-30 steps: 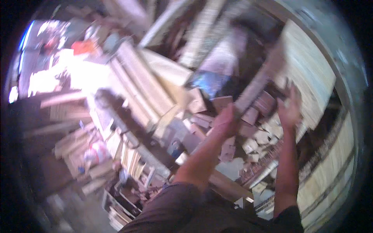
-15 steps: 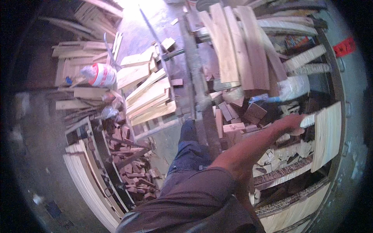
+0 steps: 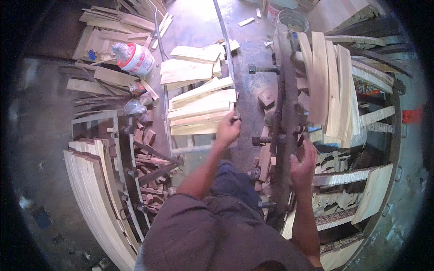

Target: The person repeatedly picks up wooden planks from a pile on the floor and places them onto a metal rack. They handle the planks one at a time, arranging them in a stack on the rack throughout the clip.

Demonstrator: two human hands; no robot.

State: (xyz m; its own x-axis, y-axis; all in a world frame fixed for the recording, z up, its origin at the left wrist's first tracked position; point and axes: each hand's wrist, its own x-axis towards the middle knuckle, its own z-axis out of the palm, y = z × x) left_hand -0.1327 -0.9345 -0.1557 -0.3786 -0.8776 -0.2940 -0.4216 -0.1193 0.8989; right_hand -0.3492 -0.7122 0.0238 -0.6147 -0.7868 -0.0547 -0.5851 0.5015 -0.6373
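My left hand (image 3: pixel 228 129) is closed at the right end of a stack of pale boards (image 3: pixel 201 118). A small dark thing shows at its fingers, too small to make out. The boards lie across a metal frame (image 3: pixel 192 149). My right hand (image 3: pixel 304 165) has its fingers apart and lies beside a long dark metal beam (image 3: pixel 285 108); whether it touches the beam I cannot tell. Large bolts (image 3: pixel 263 140) stick out of the beam's left side. Beyond my right hand, long curved boards (image 3: pixel 333 86) lie side by side.
Wood offcuts (image 3: pixel 156 183) are heaped low on the left, beside upright stacked planks (image 3: pixel 92 180). A white-and-red bucket (image 3: pixel 138 58) stands at the far left, and a metal bucket (image 3: pixel 293 21) at the far end. On the right is a rack holding a wide pale panel (image 3: pixel 373 192).
My right hand has come away from the pale panel on the right and back to the metal beam. My left hand has come into view by the boards. The view has shifted.
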